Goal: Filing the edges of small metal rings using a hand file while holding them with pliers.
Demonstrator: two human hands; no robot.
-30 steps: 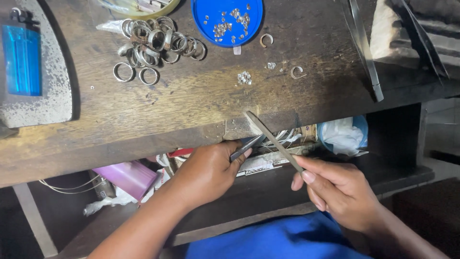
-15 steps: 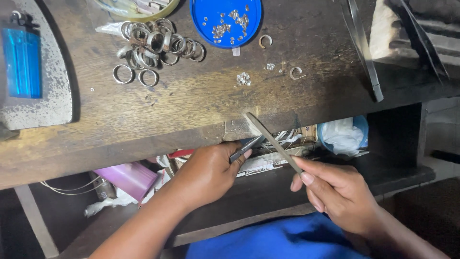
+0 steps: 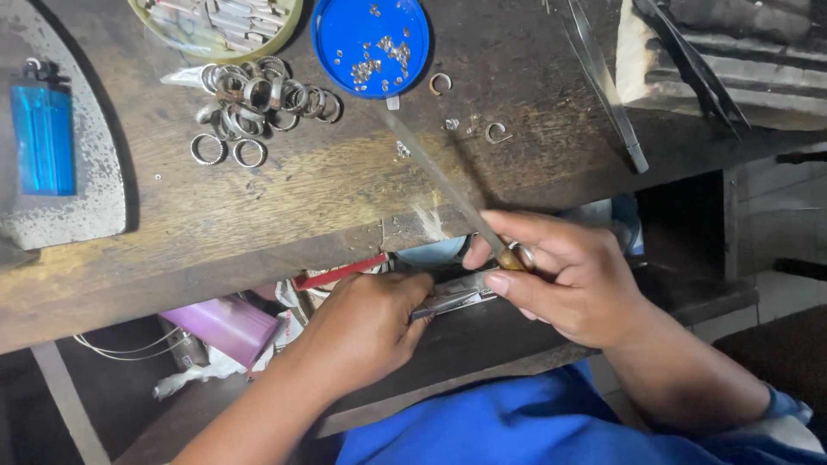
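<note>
My right hand (image 3: 564,275) grips the handle of a long thin metal file (image 3: 439,176); its blade reaches up and left across the wooden bench (image 3: 284,202) toward a blue dish. A small silver ring (image 3: 525,255) sits at that hand's fingertips beside the file handle. My left hand (image 3: 366,327) is closed on a dark flat metal tool (image 3: 452,297) just below the bench's front edge, and its tip meets my right thumb.
A pile of silver rings (image 3: 258,103) lies at the bench's upper left. The blue dish (image 3: 370,39) holds several tiny pieces. Two open rings (image 3: 497,132) lie loose. A blue lighter (image 3: 43,138) rests on a grey pad. Long tweezers (image 3: 603,82) lie right. A pink box (image 3: 220,323) sits underneath.
My right hand has moved up and left with the file, so the blade now lies over the bench toward the blue dish. The left hand stays on its tool.
</note>
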